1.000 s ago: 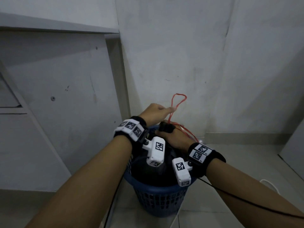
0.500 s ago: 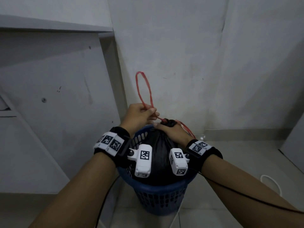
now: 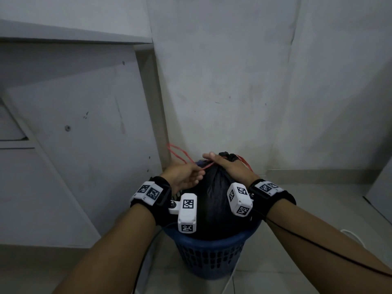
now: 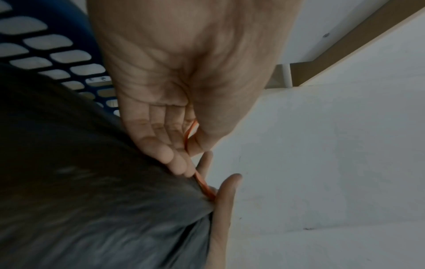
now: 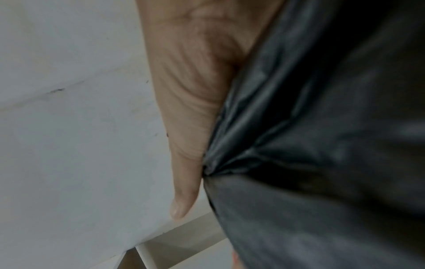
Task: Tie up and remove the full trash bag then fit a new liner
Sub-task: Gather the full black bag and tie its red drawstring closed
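Now left hand (image 3: 186,176) pinches drawstring (image 3: 180,154); right hand (image 3: 228,166) grips trash bag (image 3: 214,200) neck.

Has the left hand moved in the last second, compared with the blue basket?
Yes. The left hand, pinching the red drawstring, came down and back toward the blue basket rim.

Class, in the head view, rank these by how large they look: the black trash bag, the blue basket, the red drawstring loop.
1. black trash bag and blue basket: too alike to rank, each partly hidden.
2. red drawstring loop, clearly smallest.
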